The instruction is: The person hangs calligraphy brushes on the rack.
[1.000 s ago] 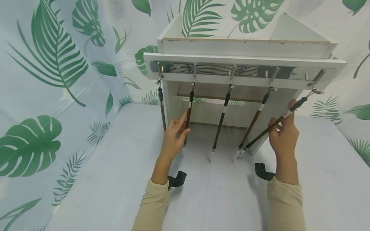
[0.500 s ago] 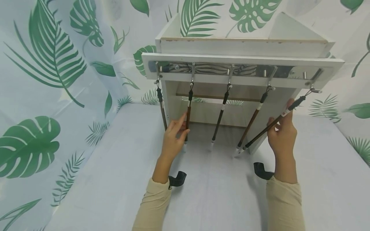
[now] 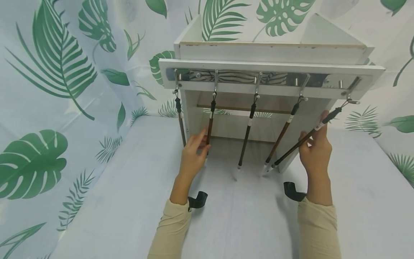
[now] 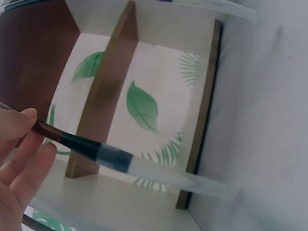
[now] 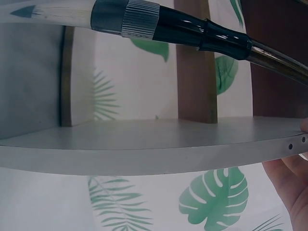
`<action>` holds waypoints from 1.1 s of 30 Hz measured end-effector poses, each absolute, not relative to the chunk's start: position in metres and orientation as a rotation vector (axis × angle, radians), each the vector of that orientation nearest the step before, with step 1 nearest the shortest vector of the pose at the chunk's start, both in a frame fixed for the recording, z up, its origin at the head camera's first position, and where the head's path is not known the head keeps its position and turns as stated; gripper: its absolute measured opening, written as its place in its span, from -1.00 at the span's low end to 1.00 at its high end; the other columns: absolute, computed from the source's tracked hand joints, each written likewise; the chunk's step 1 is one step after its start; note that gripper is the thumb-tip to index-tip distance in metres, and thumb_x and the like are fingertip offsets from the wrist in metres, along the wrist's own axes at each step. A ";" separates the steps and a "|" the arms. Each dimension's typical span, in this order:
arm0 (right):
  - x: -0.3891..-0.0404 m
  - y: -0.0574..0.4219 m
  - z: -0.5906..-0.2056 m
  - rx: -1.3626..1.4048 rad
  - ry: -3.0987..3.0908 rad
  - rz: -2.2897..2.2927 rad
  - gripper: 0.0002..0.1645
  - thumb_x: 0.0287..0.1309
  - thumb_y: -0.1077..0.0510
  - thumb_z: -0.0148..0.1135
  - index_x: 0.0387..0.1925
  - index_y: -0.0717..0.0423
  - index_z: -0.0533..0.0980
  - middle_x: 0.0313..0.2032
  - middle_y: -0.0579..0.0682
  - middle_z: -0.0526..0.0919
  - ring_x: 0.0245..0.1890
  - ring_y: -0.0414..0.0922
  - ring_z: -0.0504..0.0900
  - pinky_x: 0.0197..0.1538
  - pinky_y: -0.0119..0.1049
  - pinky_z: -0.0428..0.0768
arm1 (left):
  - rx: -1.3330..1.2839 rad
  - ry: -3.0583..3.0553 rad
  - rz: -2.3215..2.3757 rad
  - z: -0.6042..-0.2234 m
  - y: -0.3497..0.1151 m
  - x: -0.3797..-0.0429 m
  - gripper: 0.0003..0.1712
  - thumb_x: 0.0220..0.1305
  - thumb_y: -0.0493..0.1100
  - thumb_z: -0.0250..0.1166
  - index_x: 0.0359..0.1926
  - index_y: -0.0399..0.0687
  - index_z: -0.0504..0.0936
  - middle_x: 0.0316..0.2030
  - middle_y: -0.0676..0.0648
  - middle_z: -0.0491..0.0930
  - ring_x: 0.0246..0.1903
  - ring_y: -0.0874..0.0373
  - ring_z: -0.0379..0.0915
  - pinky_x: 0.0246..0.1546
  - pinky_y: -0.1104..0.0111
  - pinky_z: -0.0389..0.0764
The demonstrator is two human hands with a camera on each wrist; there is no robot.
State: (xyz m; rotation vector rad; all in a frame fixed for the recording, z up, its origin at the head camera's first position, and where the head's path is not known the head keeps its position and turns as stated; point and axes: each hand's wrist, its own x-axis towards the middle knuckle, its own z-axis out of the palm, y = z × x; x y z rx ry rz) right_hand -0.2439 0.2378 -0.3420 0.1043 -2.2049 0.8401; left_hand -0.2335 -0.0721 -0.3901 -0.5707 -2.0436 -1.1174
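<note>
Several calligraphy brushes hang by loops from a metal hook rail [image 3: 271, 78] on a white shelf unit. My left hand [image 3: 192, 151] pinches the brown handle of the second brush from the left [image 3: 210, 126] between thumb and fingers. Its white-tipped head [image 4: 159, 174] points away from that hand in the left wrist view. My right hand [image 3: 315, 149] grips the front edge of the unit's right side panel [image 5: 144, 161], thumb inside and fingers outside. In front of that hand slants the rightmost brush [image 3: 304, 138], whose pale bristles [image 5: 57, 13] show in the right wrist view.
Between the hands hang the middle brush [image 3: 247, 135] and the fourth brush [image 3: 282, 137]; the leftmost brush [image 3: 181, 122] is beside my left hand. The shelf unit [image 3: 275, 54] stands on a white-covered surface [image 3: 239, 223] before a leaf-patterned backdrop [image 3: 77, 72].
My left hand has shifted slightly left with the second brush in its fingers. The middle brush has swung a little. My right hand stays on the panel.
</note>
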 end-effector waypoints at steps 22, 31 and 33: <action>-0.248 0.243 -0.347 0.044 -2.243 0.836 -0.10 0.15 0.35 -0.06 0.40 -0.22 -0.17 0.19 0.23 0.39 -0.03 0.33 0.50 -0.12 0.19 0.52 | -0.634 -2.411 -0.986 -0.391 -0.076 -0.234 -0.39 0.17 -0.32 0.20 0.27 -0.08 0.30 -0.13 -0.17 0.55 -0.22 0.04 0.56 -0.21 0.28 0.61; -0.246 0.249 -0.354 0.110 -2.295 0.865 -0.12 0.24 0.32 -0.02 0.41 -0.19 -0.20 0.20 0.27 0.35 -0.02 0.36 0.47 -0.15 0.22 0.51 | -0.593 -2.456 -0.984 -0.380 -0.080 -0.235 -0.53 0.34 -0.26 -0.01 0.27 -0.11 0.29 -0.27 -0.14 0.55 -0.34 0.09 0.46 -0.29 0.25 0.55; -0.244 0.251 -0.356 0.106 -2.310 0.869 -0.13 0.24 0.31 0.00 0.41 -0.21 -0.17 0.18 0.29 0.37 -0.02 0.36 0.48 -0.17 0.20 0.52 | -0.601 -2.481 -0.976 -0.376 -0.082 -0.234 -0.52 0.36 -0.24 -0.01 0.28 -0.12 0.27 -0.20 -0.17 0.56 -0.26 0.05 0.50 -0.22 0.22 0.57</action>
